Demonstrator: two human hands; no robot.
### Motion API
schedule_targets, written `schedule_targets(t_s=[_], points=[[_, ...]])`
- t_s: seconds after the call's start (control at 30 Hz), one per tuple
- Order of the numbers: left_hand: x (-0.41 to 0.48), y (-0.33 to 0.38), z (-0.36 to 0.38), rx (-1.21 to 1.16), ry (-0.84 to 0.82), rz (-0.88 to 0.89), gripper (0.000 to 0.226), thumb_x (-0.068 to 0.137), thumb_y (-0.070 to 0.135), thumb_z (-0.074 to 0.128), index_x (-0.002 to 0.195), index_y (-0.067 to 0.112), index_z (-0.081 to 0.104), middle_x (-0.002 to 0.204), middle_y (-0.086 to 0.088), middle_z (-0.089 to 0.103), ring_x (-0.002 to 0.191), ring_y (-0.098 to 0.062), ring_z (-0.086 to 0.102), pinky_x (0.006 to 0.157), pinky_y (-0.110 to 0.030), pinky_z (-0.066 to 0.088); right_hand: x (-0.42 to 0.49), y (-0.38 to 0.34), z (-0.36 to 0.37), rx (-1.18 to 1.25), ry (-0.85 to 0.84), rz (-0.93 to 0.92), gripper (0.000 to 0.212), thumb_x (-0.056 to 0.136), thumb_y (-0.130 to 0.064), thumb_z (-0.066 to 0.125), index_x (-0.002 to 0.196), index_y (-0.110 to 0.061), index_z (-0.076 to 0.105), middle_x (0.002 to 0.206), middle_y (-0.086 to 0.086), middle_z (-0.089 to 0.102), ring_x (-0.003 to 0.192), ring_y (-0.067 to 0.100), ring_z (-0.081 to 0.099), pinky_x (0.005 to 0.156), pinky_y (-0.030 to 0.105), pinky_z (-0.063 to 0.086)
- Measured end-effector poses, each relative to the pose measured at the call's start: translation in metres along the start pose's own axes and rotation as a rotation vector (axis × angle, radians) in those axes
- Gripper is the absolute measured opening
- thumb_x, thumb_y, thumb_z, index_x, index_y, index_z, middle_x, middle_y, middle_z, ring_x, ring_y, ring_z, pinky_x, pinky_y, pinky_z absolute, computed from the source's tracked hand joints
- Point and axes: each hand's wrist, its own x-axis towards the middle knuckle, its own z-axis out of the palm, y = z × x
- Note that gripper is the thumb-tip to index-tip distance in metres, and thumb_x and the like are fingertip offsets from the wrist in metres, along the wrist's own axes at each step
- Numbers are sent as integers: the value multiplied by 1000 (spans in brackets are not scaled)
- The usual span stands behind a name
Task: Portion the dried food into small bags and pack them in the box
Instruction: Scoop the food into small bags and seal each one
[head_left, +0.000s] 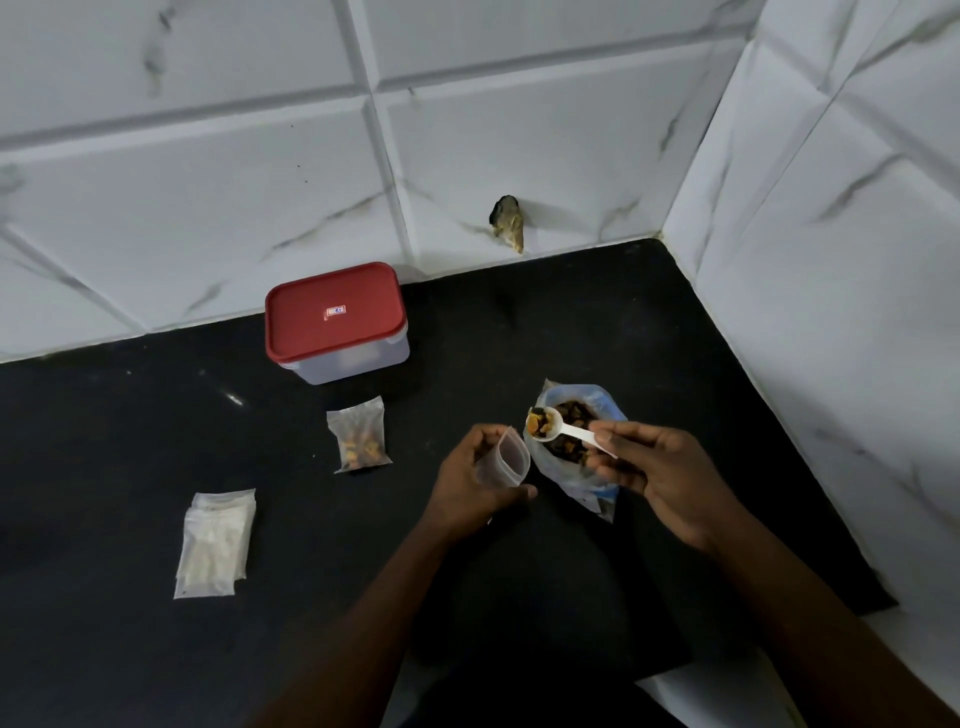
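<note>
Held upright in the left hand (478, 483), mouth open: a small clear zip bag (511, 457); fingers (485, 435) and thumb are curled round it. In the right hand (660, 467) a white plastic spoon (566, 431) is pinched, fingers clamped on the handle end. The spoon bowl is loaded with brown-orange dried food (537, 422) and is held at 1 o'clock of the zip bag's mouth, over the open blue-tinted plastic supply bag (605, 404). That bag stands on the black desk (130, 441) and more food is seen inside it. At 9 o'clock of the hands a filled small clear bag (361, 436) is laid flat. At 8 o'clock a stack of empty clear bags (213, 545) is laid. At 11 o'clock a clear plastic box with red lid (335, 312) is placed, lid on, near the white marble-look tiled wall (208, 182).
</note>
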Motion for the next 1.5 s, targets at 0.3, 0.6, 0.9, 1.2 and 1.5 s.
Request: schedule_targets(t_s=[0.3, 0.6, 0.9, 1.2, 1.5], points=[[-1, -2, -1, -2, 3, 51, 65, 71, 13, 91, 125, 28, 59, 125, 12, 64, 120, -2, 60, 105, -33, 52, -14, 3, 22, -394, -51, -160, 21, 88, -10, 74, 109, -13, 75, 85, 9, 77, 81, 24, 76, 74, 28, 62], [-2, -6, 5, -51, -8, 53, 57, 74, 2, 87, 121, 23, 63, 121, 7, 67, 113, -1, 63, 93, -19, 53, -17, 22, 31, -1039, 15, -763, 14, 88, -17, 75, 101, -23, 77, 104, -11, 74, 100, -4, 67, 95, 21, 53], [0, -9, 4, -51, -11, 40, 54, 76, 3, 85, 119, 27, 62, 119, 8, 69, 113, -2, 64, 93, -24, 54, -25, 30, 28, -680, 176, -545, 18, 87, -15, 76, 102, -25, 76, 95, -12, 76, 89, -2, 71, 80, 15, 56], [-3, -14, 2, -8, -38, -16, 58, 77, 5, 84, 124, 30, 61, 122, 12, 66, 116, 2, 62, 93, -22, 52, -15, 23, 16, -34, 209, -207, 23, 86, -3, 72, 108, -9, 73, 97, 9, 78, 88, 24, 76, 79, 35, 61], [-4, -18, 3, 247, -32, -39, 53, 82, 24, 83, 120, 44, 51, 124, 18, 51, 118, -5, 52, 100, -27, 47, 13, 26, -11, -534, 419, -380, 21, 84, -10, 79, 98, -25, 77, 93, -11, 75, 89, 0, 71, 77, 22, 59]])
